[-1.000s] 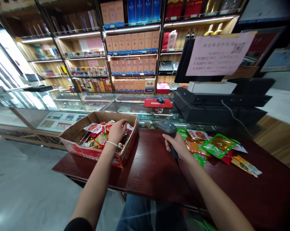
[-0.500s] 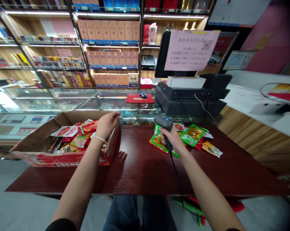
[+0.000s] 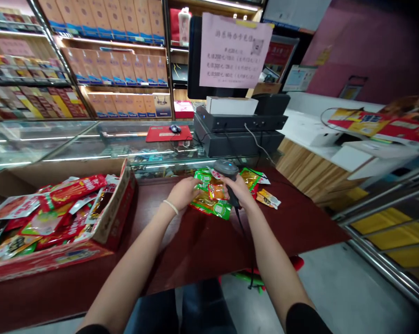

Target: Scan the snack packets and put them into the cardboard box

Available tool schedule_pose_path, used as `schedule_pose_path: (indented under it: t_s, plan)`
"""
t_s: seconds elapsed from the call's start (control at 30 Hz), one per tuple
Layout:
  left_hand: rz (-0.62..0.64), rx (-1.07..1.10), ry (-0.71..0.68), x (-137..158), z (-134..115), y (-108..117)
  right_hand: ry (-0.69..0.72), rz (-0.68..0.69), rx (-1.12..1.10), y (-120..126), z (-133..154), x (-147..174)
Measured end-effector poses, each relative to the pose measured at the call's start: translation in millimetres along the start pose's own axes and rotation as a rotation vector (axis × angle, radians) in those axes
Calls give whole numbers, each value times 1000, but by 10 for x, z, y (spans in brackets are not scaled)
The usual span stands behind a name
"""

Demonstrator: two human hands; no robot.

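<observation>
My right hand [image 3: 239, 190] is wrapped around the handle of a black barcode scanner [image 3: 226, 168], held upright above a pile of snack packets. At the pile's left side my left hand [image 3: 184, 192] is closed, its fingertips on the edge of a green snack packet [image 3: 203, 177]. Its fingers are partly hidden from me. Below lies another green-and-yellow packet [image 3: 212, 208], and a further green packet [image 3: 249, 178] is behind the scanner. A small yellow-and-white packet [image 3: 269, 198] rests at the right of the pile.
An open cardboard box [image 3: 117, 218] full of snack packets stands on the dark red table [image 3: 181, 260] at left. Behind are a glass counter [image 3: 125, 148], a red mouse pad [image 3: 160, 133] and a black till [image 3: 240, 139] with a monitor. The scanner cable hangs over the table's front edge.
My left hand has moved right, from above the box's edge to the snack packets. The scanner stays in my right hand over the pile. The view has turned right.
</observation>
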State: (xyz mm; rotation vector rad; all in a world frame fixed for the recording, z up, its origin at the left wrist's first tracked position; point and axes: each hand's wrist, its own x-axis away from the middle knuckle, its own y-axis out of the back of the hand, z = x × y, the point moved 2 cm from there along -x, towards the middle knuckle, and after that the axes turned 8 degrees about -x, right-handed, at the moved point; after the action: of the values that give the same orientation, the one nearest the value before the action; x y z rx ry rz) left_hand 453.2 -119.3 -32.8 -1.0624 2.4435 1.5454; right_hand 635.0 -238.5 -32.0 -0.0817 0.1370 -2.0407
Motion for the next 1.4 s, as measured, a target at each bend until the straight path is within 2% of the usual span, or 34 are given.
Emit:
schedule_pose_path:
  t_s: [0.07, 0.17, 0.33, 0.47, 0.63, 0.7, 0.77, 0.9, 1.0, 1.1, 1.17, 1.23, 1.3, 1.4]
  plan:
    - [53, 4, -32, -65, -49, -303, 3, -18, -6, 128, -23, -7]
    - [126, -130, -105, -167, -153, -663, 10, -76, -18, 314, -12, -4]
    - [157, -342, -129, -305, -304, -999, 22, -158, -78, 560, 80, 19]
    - [223, -465, -108, -349, -389, -1067, 42, -188, -99, 650, 105, 20]
    - [311, -553, -165, -374, -473, -990, 58, -175, -107, 627, 99, 23]
    - [275, -546, -159, -334, -441, -891, 64, -168, -106, 593, 109, 34]
    - [173, -506, -68, -243, -330, -742, 67, -157, -108, 549, 122, 49]
    - [-143, -256, 299, 63, 108, -405, 62, -134, -112, 419, 115, 77]
    - [-356, 206, 527, 294, 482, -265, 50, -99, -122, 265, 62, 87]
    - [-442, 751, 711, 433, 740, -236, 34, -38, -137, 66, -17, 102]
    - [-448, 1041, 771, 469, 814, -228, 31, 3, -152, -69, -71, 123]
    - [-457, 1227, 764, 481, 837, -213, 24, 33, -154, -185, -119, 151]
    - [-465, 1307, 727, 490, 845, -209, 9, 39, -129, -266, -162, 174]
    - [-460, 1290, 688, 511, 864, -242, -33, 24, -95, -315, -226, 184]
